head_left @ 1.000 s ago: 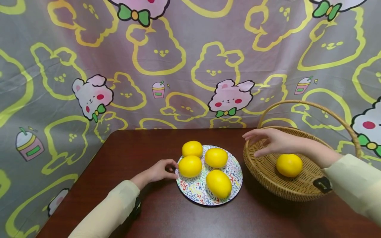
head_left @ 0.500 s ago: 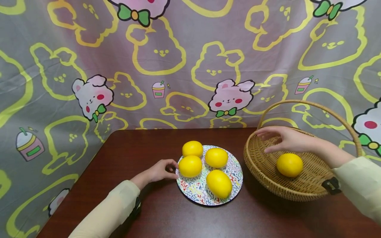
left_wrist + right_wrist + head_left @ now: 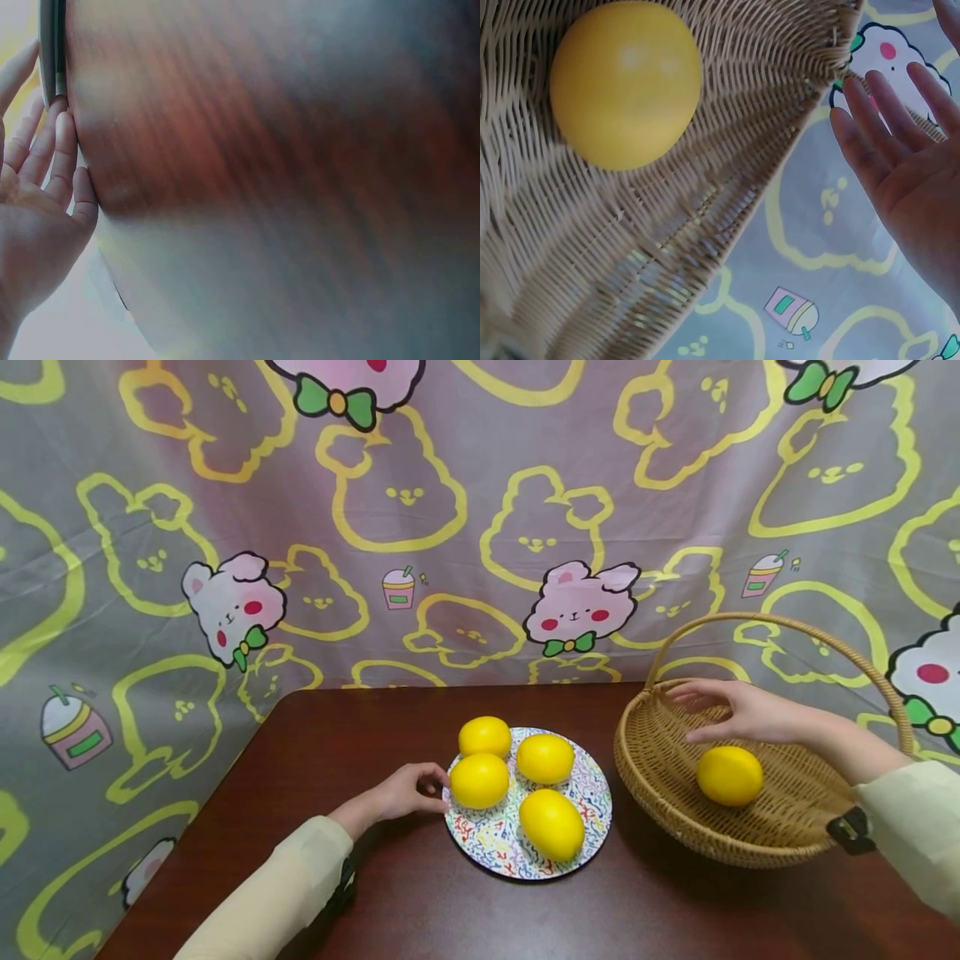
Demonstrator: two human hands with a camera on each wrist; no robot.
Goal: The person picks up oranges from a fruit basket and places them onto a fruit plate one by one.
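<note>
A round plate (image 3: 487,852) with a colourful squiggle pattern bears several yellow lemons (image 3: 551,825). At its left rim my left hand (image 3: 401,791) touches the edge with fingers and thumb apart; in the left wrist view the left hand (image 3: 45,195) has fairly straight fingers against the plate's edge (image 3: 51,52). Another lemon (image 3: 730,776) lies in the wicker basket (image 3: 675,814) at the right. Over the basket, just above and behind that lemon, my right hand (image 3: 757,714) hovers, holding nothing. The right wrist view shows the lemon (image 3: 626,86) apart from the spread right hand (image 3: 922,180).
The basket's tall arched handle (image 3: 795,625) rises around the right forearm. A patterned cloth (image 3: 450,527) hangs behind the dark brown table (image 3: 345,735). The plate stands close to the basket's left side.
My right hand has moved to the right over the basket, from near its left rim to above the lemon. The left hand, plate and lemons have stayed in place.
</note>
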